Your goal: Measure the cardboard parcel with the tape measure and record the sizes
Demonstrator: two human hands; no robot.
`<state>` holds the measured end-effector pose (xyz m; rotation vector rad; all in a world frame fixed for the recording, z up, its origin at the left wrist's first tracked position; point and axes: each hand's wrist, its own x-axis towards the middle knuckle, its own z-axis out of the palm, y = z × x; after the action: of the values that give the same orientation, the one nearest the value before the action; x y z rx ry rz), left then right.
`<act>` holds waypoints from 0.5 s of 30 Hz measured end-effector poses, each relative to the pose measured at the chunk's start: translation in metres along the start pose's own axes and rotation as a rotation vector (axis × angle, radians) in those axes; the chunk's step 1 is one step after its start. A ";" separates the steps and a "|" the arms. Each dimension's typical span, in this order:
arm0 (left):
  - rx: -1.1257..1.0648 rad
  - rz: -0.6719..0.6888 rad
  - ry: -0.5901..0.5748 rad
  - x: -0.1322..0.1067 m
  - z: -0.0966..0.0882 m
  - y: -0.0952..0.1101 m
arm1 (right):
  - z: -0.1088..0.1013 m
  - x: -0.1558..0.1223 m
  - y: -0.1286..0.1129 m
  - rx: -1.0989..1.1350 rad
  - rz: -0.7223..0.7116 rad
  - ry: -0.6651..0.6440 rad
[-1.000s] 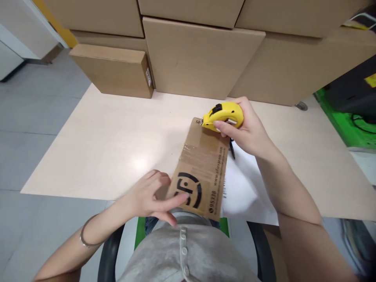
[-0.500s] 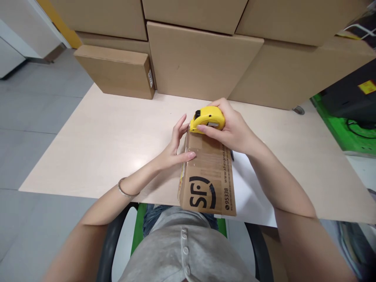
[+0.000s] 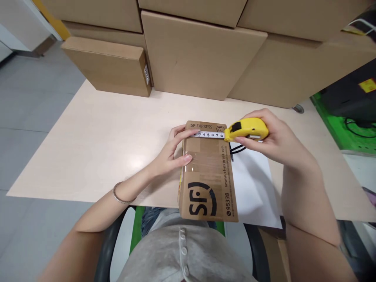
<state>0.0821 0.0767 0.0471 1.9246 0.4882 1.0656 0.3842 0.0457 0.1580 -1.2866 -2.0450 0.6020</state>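
A brown cardboard box [image 3: 205, 168] with black SF Express print lies at the table's front edge, slightly overhanging it. My right hand [image 3: 272, 135] is wrapped round a yellow tape measure [image 3: 249, 128], just past the box's right edge. From its mouth the white tape blade [image 3: 210, 135] runs leftward across the box top near the far end, numbers up to 8 showing. At the box's left edge is my left hand [image 3: 176, 150]. Its fingers press the blade's end down on the box, and its thumb rests on the box top. The blade's very tip is hidden under the fingers.
White paper [image 3: 255, 184] lies under the box's right side, with a dark pen-like object and black cord [image 3: 237, 149] beside it. Large cardboard boxes [image 3: 202, 58] wall off the back, and a flatter box [image 3: 105, 66] stands at the left rear. Dark equipment [image 3: 349, 102] sits at right.
My right hand has moved right with the tape measure, drawing the blade out across the box top. My left fingers have come onto the blade's end at the left edge.
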 end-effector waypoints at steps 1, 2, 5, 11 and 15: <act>-0.001 -0.002 0.004 0.000 0.000 0.001 | -0.002 -0.005 0.003 0.005 0.027 0.010; 0.000 -0.007 0.008 0.000 0.000 0.001 | -0.004 -0.008 0.006 0.006 0.050 0.017; -0.001 -0.027 0.006 -0.001 0.000 0.002 | -0.004 -0.012 0.011 0.015 0.085 0.022; -0.013 -0.041 -0.007 0.001 -0.001 0.001 | 0.000 -0.010 0.013 0.073 0.126 0.018; -0.018 -0.024 -0.020 0.000 -0.003 -0.005 | 0.001 -0.007 0.009 0.087 0.100 0.038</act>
<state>0.0801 0.0804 0.0438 1.9075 0.4877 1.0318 0.3917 0.0428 0.1489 -1.3451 -1.9119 0.6990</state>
